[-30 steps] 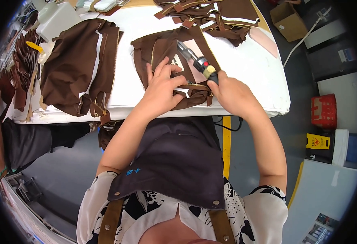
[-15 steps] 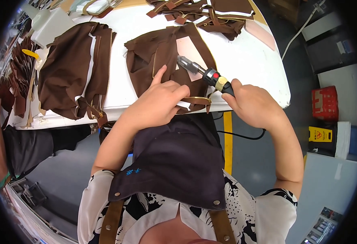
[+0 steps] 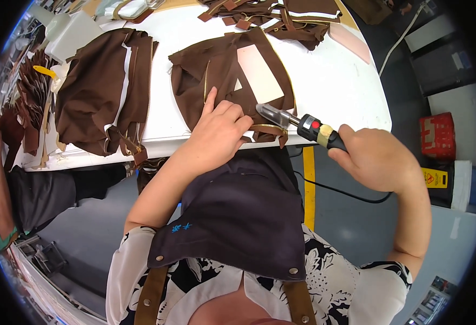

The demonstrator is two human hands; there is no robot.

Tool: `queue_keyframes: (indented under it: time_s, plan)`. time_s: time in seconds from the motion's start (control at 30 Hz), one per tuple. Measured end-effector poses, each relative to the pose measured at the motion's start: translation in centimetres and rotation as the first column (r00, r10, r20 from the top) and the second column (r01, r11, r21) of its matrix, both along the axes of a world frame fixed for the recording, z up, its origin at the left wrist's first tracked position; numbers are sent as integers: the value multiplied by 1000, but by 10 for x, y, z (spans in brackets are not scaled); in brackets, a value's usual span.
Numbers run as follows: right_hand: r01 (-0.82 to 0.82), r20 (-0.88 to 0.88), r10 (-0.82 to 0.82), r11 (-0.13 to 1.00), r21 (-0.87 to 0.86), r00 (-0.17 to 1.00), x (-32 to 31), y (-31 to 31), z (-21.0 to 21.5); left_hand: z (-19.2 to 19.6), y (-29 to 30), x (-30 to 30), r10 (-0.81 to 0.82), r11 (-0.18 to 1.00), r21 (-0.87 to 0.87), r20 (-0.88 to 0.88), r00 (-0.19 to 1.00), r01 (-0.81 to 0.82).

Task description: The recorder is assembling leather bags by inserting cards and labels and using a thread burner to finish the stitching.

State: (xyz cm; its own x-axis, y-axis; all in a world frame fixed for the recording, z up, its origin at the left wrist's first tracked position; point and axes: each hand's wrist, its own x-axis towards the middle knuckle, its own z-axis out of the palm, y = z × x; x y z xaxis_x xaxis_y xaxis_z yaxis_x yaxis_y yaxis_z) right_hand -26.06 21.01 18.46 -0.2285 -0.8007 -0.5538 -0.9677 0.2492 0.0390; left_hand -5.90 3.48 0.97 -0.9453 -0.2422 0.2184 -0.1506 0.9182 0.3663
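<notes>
Since a second ago, the right hand (image 3: 376, 160) has drawn back to the frame's right, fist closed around the heat tool (image 3: 297, 123). Left hand (image 3: 219, 127) presses flat, fingers spread, on the brown fabric piece (image 3: 224, 67) at the white table (image 3: 335, 89) edge; grey floor (image 3: 335, 211) below.

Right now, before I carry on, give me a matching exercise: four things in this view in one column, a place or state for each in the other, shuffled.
1. left hand
2. right hand
3. folded brown stack
4. red box

A. on the floor, right of the table
B. grips the handle of the heat tool
C. pressed flat on the brown zippered piece
D. lying at the table's left part

Pairs: 1-C, 2-B, 3-D, 4-A
</notes>
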Motion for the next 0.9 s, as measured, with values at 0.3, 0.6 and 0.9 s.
queue_keyframes:
  time_s: [0.3, 0.6, 0.9]
  plan:
    - [376, 323, -298, 901, -217, 899, 3, 8, -28, -5, 5, -2, 57, 998, -10, -74, 996, -58]
    - [303, 187, -250, 880, -365, 950, 56, 31, -117, -7, 12, -2, 120, 987, -105, -39, 992, -124]
    - [293, 165, -251, 898, -328, 954, 52, -1, -106, -4, 13, 1, 228, 969, -101, 14, 974, -225]
